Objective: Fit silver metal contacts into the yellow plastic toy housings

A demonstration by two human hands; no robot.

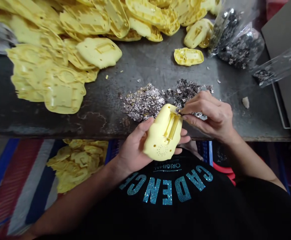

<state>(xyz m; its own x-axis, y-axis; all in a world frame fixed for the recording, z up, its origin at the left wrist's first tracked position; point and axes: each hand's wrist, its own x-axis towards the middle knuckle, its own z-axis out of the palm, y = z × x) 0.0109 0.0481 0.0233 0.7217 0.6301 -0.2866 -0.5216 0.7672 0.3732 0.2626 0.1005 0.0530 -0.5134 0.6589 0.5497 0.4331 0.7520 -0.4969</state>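
Note:
My left hand point(137, 143) is wrapped round a yellow plastic shell point(158, 140), held tilted over the table's front edge. The shell's battery slot point(172, 125) and a patch of small round holes face up. At the slot's far end, my right hand point(208, 113) pinches a small dark metal piece point(177, 111) between thumb and forefinger. The piece is at the slot; whether it is seated cannot be told. Just beyond lie a heap of silvery metal clips point(145, 101) and a darker heap of metal pieces point(188, 90), partly behind my right hand.
Yellow shells point(85, 20) are piled along the back and left of the dark table point(105, 103). A small yellow part point(188, 56) lies at the back right, near clear bags of metal pieces point(240, 46). More yellow shells point(80, 160) sit below the table edge at left.

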